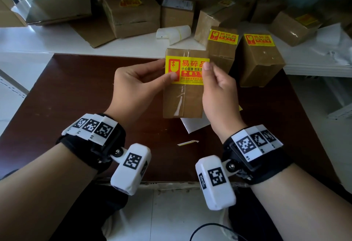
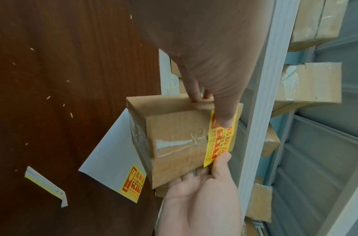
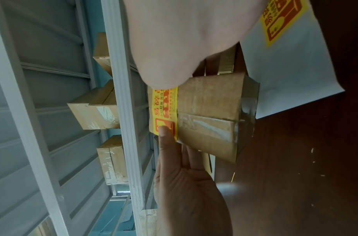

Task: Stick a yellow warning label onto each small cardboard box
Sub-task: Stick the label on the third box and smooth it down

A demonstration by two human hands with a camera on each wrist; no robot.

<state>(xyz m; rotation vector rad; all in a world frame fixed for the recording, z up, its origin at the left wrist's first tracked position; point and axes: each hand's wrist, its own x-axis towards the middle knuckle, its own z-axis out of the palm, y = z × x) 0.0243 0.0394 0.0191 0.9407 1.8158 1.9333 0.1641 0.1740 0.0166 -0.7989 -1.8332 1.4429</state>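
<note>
Small cardboard box (image 1: 182, 98) held above the tabletop (image 1: 76, 92) between both hands, long axis pointing away; yellow label (image 1: 185, 70) lies crosswise near its far end, left hand (image 1: 137, 84) thumb pressing one side, right hand (image 1: 219, 92) thumb pinning the other, remaining fingers curled behind.

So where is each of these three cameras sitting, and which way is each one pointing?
Head: on the person's head, looking forward and down at the small box, its yellow label, left hand, right hand and both forearms.
Left wrist: along the left hand to the box.
Right wrist: along the right hand to the label.
All three views share the box, the label and both hands.
</note>
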